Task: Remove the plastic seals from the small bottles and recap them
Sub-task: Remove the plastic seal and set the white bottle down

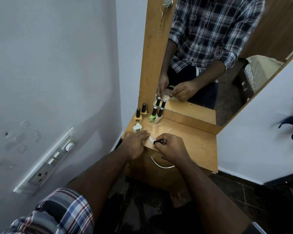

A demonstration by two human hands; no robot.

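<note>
Head view: right hand (169, 146) curling round black cap (158, 141), gripping it over front edge of wooden dresser top (193, 144). Left hand (136, 142) lying just beside it, fingers reaching toward cap; whether pinching anything, cannot tell. Uncapped white bottle (137, 128) standing just behind left hand. Four capped bottles (148, 114) standing further back, near mirror (210, 56).

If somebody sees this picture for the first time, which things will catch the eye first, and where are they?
The two hands meet at the front edge of the small wooden dresser: the right hand grips a black cap, and the left hand pulls at a bit of clear plastic seal. Just behind the left hand stands an uncapped white bottle, and four capped bottles line up by the mirror.
</note>
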